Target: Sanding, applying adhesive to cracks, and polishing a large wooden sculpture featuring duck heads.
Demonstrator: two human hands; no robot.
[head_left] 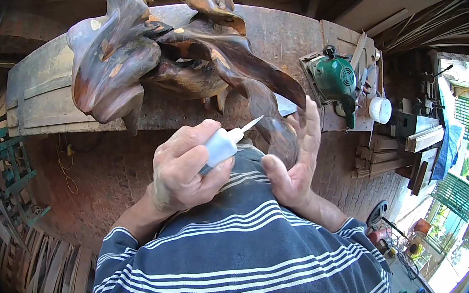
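Note:
A large polished driftwood carving (pixel 116 73), dark brown with pale patches, stands on the workbench. One curved limb of it reaches down toward me. My left hand (pixel 190 166) is wrapped round a small white squeeze bottle (pixel 220 147), apparently of glue. Its thin pointed nozzle (pixel 253 123) is aimed right and up, close to the limb's left side. My right hand (pixel 300 165) cups the limb's lower end (pixel 283 144), thumb on the near side and fingers along the far right side. A pale, flat piece (pixel 286 105) shows behind the limb, partly hidden.
The worn wooden workbench (pixel 42 87) spans the view. On its right part lie a green power tool (pixel 335 77) and a white round container (pixel 380 109). Wood blocks (pixel 377 153) are stacked to the right, wood strips (pixel 53 277) at lower left. Cables and tools (pixel 404 243) lie at lower right.

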